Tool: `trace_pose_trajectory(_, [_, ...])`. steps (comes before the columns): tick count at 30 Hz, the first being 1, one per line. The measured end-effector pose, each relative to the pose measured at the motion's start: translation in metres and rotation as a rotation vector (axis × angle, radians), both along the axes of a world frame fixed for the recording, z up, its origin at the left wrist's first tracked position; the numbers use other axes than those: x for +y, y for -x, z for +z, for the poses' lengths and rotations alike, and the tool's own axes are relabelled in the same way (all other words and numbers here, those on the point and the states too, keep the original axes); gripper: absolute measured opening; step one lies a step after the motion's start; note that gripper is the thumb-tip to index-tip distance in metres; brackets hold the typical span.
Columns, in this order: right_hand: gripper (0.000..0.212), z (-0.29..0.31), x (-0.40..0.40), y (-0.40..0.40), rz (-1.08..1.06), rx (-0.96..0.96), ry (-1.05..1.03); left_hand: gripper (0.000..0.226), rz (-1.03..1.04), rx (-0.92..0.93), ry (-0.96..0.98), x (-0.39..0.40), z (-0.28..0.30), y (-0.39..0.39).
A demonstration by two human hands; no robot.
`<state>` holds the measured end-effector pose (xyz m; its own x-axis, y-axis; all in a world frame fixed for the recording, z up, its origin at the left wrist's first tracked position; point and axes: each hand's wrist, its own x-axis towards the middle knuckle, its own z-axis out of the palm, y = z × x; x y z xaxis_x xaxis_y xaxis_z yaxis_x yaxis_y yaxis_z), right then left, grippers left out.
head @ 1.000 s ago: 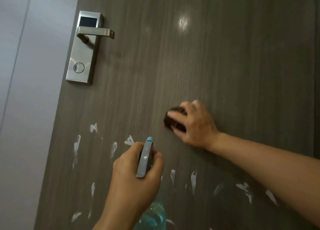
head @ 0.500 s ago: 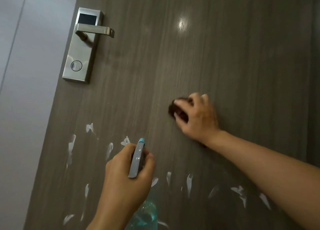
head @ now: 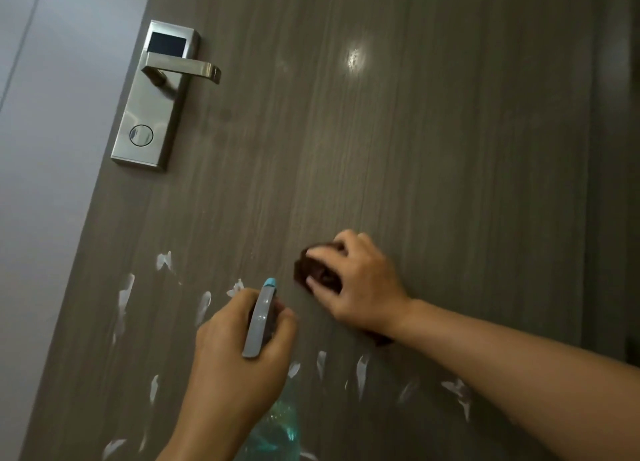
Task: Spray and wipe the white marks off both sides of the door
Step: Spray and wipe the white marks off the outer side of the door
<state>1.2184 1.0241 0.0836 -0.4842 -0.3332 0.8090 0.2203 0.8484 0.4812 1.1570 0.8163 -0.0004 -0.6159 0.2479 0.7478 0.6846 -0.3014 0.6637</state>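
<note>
right hand [head: 360,287] and cloth [head: 313,271] slid lower

The door [head: 398,148] is dark grey-brown with a fine upright wood grain and a small glare spot high on its face. White marks [head: 125,292] lie smeared across its lower part, in short streaks left of the left grip [head: 239,342] and below the right grip [head: 360,287]. The spray bottle [head: 260,318], grey-headed with a blue nozzle tip and a clear greenish body, sits in the left grip, nozzle toward the door. The dark brown cloth [head: 313,270] is bunched in the right grip against the door.
</note>
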Motion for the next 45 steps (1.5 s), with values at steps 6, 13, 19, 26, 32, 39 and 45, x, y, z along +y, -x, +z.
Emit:
trace_pose_trajectory(6, [0.037,0.094,0.017,-0.011,-0.030,0.444,0.077,0.024,-0.061,-0.031,0.011,0.003,-0.002,0.005])
trace_pose_trajectory(13, [0.045,0.050,0.023,0.031,-0.130,0.374,-0.062,0.021,-0.013,-0.022,-0.001,0.008,-0.009,0.014])
trace_pose_trajectory(19, [0.050,-0.040,0.007,0.028,-0.060,-0.129,-0.254,0.018,0.008,-0.008,-0.003,-0.001,-0.005,0.010])
trace_pose_trajectory(26, [0.039,0.060,0.005,0.022,-0.027,0.320,-0.001,0.029,0.004,-0.023,-0.014,-0.017,-0.001,0.016])
trace_pose_trajectory(32, [0.041,0.068,0.005,0.053,-0.133,0.453,0.035,0.030,0.044,-0.024,-0.015,-0.018,-0.005,0.028])
trace_pose_trajectory(39, [0.051,-0.083,-0.014,0.056,-0.044,-0.205,-0.277,0.026,0.115,0.000,-0.016,-0.031,-0.004,0.034])
trace_pose_trajectory(45, [0.042,0.010,-0.036,0.076,0.040,0.141,-0.029,0.029,0.102,-0.013,-0.050,-0.048,-0.001,0.040])
